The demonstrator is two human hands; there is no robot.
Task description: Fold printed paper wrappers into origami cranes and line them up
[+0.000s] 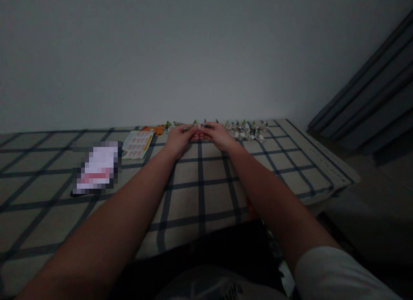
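Observation:
Far out over the table, my left hand point(179, 139) and my right hand point(220, 136) meet with their fingers closed. Between the fingertips is a small folded paper piece point(200, 127), pale with dark patches; most of it is covered by the fingers. To the right of my right hand stands a cluster of pointed folded paper pieces point(248, 130), white with green and dark print. More of these show just behind my hands. A printed calendar sheet point(137, 144) lies left of my left hand, with orange paper point(158, 129) beyond it.
A checked cloth point(183, 197) covers the table, which meets a plain wall point(193, 55) at the back. On the left lies a phone-like slab point(98, 169) with a blurred bright screen. A dark curtain point(371, 81) hangs at the right, past the table's edge.

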